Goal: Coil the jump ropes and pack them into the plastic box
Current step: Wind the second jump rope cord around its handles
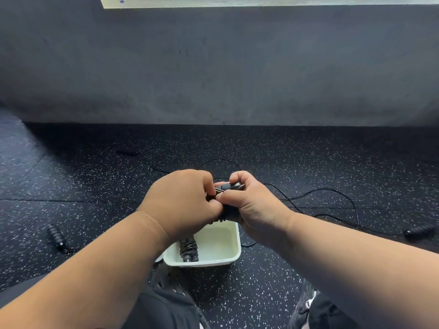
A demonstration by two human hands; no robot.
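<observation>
While one coiled rope [188,248] sits in the white box [234,254], the left hand [183,201] and right hand [251,205] both grip black rope handles [229,187].

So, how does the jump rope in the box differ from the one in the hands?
The jump rope in the plastic box is already coiled, cord wound round its handles; the rope in the hands trails loose cord across the floor. The packed rope lies untouched against the left wall of the box; the other is gripped above it by the left hand and right hand. Both look black.
</observation>
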